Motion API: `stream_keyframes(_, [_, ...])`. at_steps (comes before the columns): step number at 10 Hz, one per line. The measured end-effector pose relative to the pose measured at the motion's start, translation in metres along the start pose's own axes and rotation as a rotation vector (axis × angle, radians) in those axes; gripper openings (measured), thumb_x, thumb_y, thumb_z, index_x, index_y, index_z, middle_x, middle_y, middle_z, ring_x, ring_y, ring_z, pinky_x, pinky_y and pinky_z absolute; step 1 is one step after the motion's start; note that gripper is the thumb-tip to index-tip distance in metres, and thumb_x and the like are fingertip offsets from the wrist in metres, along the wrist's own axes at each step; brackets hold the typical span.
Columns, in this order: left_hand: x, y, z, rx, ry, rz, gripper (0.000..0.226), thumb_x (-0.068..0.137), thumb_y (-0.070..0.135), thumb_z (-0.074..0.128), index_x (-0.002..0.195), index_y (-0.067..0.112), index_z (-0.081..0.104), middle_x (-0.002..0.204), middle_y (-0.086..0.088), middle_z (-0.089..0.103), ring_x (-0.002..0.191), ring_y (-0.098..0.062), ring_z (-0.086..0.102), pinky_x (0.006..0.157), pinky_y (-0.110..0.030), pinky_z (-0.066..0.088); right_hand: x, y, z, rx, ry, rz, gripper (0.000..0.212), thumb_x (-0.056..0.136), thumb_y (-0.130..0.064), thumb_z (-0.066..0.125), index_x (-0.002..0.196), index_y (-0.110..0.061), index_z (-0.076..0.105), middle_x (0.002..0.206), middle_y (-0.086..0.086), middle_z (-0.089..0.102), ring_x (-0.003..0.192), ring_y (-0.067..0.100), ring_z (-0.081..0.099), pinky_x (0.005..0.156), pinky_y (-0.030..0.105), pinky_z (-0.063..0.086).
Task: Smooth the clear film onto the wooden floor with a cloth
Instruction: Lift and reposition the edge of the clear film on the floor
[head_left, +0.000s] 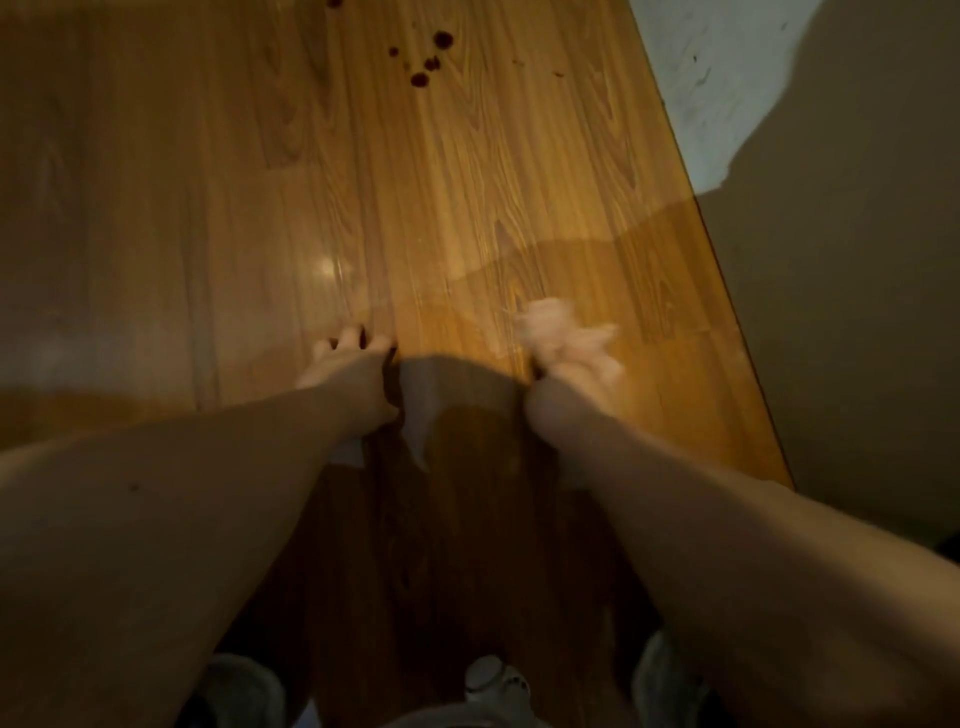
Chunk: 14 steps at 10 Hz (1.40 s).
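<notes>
Both arms are reaching fwd over the brown wood-grain plank floor (519, 171), hands apart. The left hand (353, 369), at approx 9 o'clock of frame centre, is lying flat w/ fingers spread, pressing down on the surface. The right hand (576, 364), at approx 3 o'clock, is blurred and looking curled round a pale bunched cloth (550, 319), which is poking out at the hand's 11 o'clock and touching the floor. The clear glossy film (332, 280) is showing only as glare and faint creases at 12 o'clock of the left hand; its edges aren't readable, so can't tell how far it's running toward the cloth. A pale whitish sheet (415, 400) is sitting btwn the wrists: film backing or a loose corner, can't tell. On handling, the film is looking v. thin, light and limp, prone to creasing and trapping air, prob. clinging to itself, so pinning it w/ flat fingers near an edge is looking safer than pinching. The cloth is looking soft and compressible; gripping it as a wad is giving a broad pad for stroking outward. Dark red spots (428, 60) are lying well off at 12 o'clock.
</notes>
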<state>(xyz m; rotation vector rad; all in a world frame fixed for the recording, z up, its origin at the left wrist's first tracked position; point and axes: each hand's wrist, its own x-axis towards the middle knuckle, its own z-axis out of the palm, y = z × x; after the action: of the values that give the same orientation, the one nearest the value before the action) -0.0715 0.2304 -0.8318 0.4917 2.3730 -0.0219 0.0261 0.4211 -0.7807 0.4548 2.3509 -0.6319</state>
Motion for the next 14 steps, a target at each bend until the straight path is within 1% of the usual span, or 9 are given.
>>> stream_keyframes(2, [0.004, 0.026, -0.021, 0.038, -0.074, -0.050, 0.084, 0.071, 0.040, 0.076, 0.142, 0.023, 0.035, 0.135, -0.016, 0.040, 0.117, -0.033, 0.052, 0.091, -0.032, 0.045, 0.010, 0.034, 0.023, 0.009, 0.001, -0.246, 0.054, 0.097, -0.017, 0.044, 0.149, -0.023, 0.029, 0.157, 0.007, 0.020, 0.143, 0.026, 0.019, 0.116, 0.030, 0.016])
stream_keyframes(4, [0.001, 0.021, -0.001, 0.104, -0.017, -0.079, 0.088, 0.080, 0.046, 0.068, 0.149, 0.031, 0.016, 0.153, -0.019, 0.017, 0.131, -0.045, 0.031, 0.105, -0.046, 0.033, 0.014, 0.168, -0.027, 0.165, 0.247, 0.555, 0.071, 0.086, -0.014, 0.060, 0.148, -0.015, 0.026, 0.155, 0.020, 0.014, 0.141, 0.037, 0.017, 0.113, 0.043, 0.021])
stream_keyframes(5, [0.009, 0.026, -0.006, 0.006, 0.096, -0.054, 0.074, 0.078, 0.044, 0.067, 0.141, 0.028, 0.032, 0.143, -0.017, 0.031, 0.125, -0.041, 0.037, 0.103, -0.047, 0.038, 0.011, 0.160, -0.026, 0.296, 0.337, 0.632, 0.059, 0.082, -0.015, 0.059, 0.139, -0.007, 0.042, 0.147, 0.017, 0.034, 0.135, 0.033, 0.030, 0.106, 0.039, 0.029])
stream_keyframes(6, [0.018, 0.022, -0.009, -0.003, 0.075, -0.015, 0.101, 0.069, 0.056, 0.075, 0.148, 0.040, 0.014, 0.159, -0.008, 0.004, 0.140, -0.039, 0.018, 0.111, -0.057, 0.026, 0.003, 0.090, 0.010, 0.299, 0.396, 0.293, 0.051, 0.084, -0.012, 0.054, 0.135, -0.013, 0.049, 0.121, -0.001, 0.053, 0.113, 0.020, 0.049, 0.083, 0.034, 0.035])
stream_keyframes(8, [0.023, -0.001, -0.014, 0.036, -0.041, -0.049, 0.126, 0.059, 0.057, 0.083, 0.152, 0.035, 0.000, 0.161, -0.008, -0.008, 0.145, -0.038, 0.006, 0.116, -0.046, 0.021, 0.039, 0.011, 0.051, 0.051, 0.191, -0.367, 0.062, 0.088, -0.009, 0.052, 0.146, -0.024, 0.035, 0.155, 0.007, 0.025, 0.142, 0.026, 0.020, 0.112, 0.022, 0.000])
stream_keyframes(9, [0.026, -0.003, -0.003, -0.013, 0.019, -0.051, 0.122, 0.062, 0.056, 0.082, 0.152, 0.037, 0.003, 0.161, -0.004, -0.008, 0.144, -0.036, 0.003, 0.115, -0.045, 0.018, 0.042, 0.065, 0.028, 0.070, 0.236, -0.201, 0.042, 0.090, -0.010, 0.049, 0.131, -0.015, 0.056, 0.132, 0.014, 0.054, 0.119, 0.033, 0.050, 0.092, 0.016, 0.032])
stream_keyframes(11, [0.029, -0.011, -0.010, -0.030, 0.054, -0.031, 0.112, 0.063, 0.060, 0.079, 0.151, 0.040, 0.012, 0.161, -0.002, 0.007, 0.142, -0.037, 0.013, 0.112, -0.046, 0.024, 0.059, 0.165, -0.039, 0.234, 0.490, 0.571, 0.060, 0.081, -0.014, 0.056, 0.139, -0.010, 0.041, 0.148, 0.013, 0.031, 0.135, 0.030, 0.032, 0.107, 0.040, 0.031])
stream_keyframes(12, [0.029, -0.009, -0.016, 0.017, 0.094, -0.009, 0.103, 0.066, 0.058, 0.078, 0.149, 0.039, 0.019, 0.154, -0.005, 0.024, 0.134, -0.037, 0.027, 0.106, -0.046, 0.034, 0.045, 0.094, -0.016, 0.214, 0.262, 0.330, 0.039, 0.087, -0.013, 0.053, 0.126, -0.011, 0.056, 0.119, 0.007, 0.057, 0.113, 0.026, 0.053, 0.075, 0.031, 0.038])
stream_keyframes(14, [0.046, -0.010, -0.047, 0.042, 0.088, -0.017, 0.102, 0.068, 0.058, 0.076, 0.150, 0.036, 0.020, 0.152, -0.010, 0.023, 0.132, -0.040, 0.031, 0.107, -0.045, 0.034, 0.068, 0.012, 0.034, -0.161, 0.171, -0.401, 0.065, 0.089, -0.022, 0.051, 0.149, -0.029, 0.026, 0.158, 0.000, 0.017, 0.142, 0.025, 0.017, 0.116, 0.039, 0.012])
